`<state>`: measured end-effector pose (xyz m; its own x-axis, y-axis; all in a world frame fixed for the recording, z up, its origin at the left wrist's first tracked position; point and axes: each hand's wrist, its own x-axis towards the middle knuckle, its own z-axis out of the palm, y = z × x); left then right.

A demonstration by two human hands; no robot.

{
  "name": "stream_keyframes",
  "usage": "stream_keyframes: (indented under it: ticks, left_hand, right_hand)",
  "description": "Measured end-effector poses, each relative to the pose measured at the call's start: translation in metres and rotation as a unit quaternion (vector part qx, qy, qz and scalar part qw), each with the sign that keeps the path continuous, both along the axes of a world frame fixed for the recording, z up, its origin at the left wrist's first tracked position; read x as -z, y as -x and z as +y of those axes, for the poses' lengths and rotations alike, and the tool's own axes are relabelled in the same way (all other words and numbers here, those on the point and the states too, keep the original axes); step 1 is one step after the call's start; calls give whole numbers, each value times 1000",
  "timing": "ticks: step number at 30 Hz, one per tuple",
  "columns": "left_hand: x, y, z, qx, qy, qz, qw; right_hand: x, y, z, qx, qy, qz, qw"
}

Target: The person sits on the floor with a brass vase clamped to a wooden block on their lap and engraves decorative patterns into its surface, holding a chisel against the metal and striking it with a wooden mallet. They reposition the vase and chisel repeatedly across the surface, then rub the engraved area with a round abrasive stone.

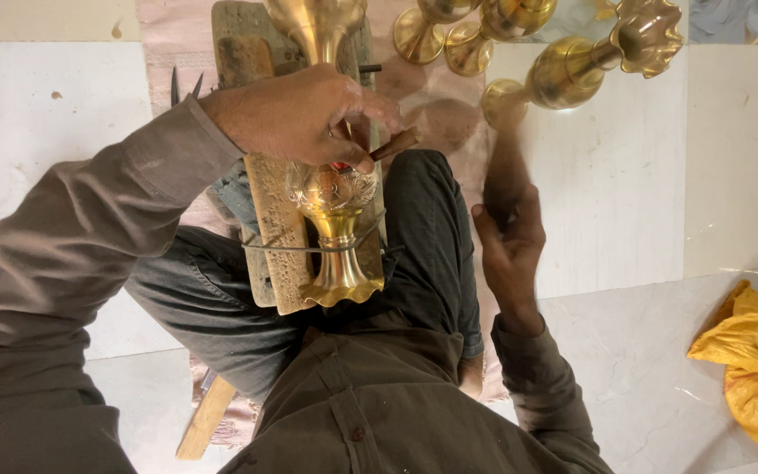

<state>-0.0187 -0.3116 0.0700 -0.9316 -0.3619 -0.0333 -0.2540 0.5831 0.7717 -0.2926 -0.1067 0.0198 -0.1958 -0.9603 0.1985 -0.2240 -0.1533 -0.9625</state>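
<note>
A brass vase [337,230] lies on a wooden board [274,228] across my lap, with a wire [274,247] running around its neck. My left hand [296,114] rests on the vase's engraved belly and pinches a small punch with a brown wooden end [396,143] against it. To the right of my knee, my right hand [511,241] is closed around a dark hammer handle [504,171], which is blurred by motion and raised. The hammer's head cannot be made out.
Several more brass vases lie at the top: one [568,70] on the white floor tiles, two bases [445,35] and one [318,26] on the board's far end. A yellow bag [756,369] sits at the right. A wooden stick [208,417] lies by my left leg on a pink cloth [168,35].
</note>
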Motion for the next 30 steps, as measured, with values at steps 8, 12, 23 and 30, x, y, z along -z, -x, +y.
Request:
stream_keyframes:
  ticks: [8,12,23,30]
  left_hand:
    - [0,-1,-1,-2,2,3,1000]
    - [1,-1,-1,8,12,28,1000]
    - [2,-3,-1,-5,4,31,1000]
    - [2,-4,1,-2,29,50,998]
  right_hand:
    - [0,2,0,21,-54,48,997]
    - [-5,2,-1,35,-57,287,956]
    - [-6,2,-7,4,-28,103,994]
    - [-11,-2,-8,0,-18,-126,992]
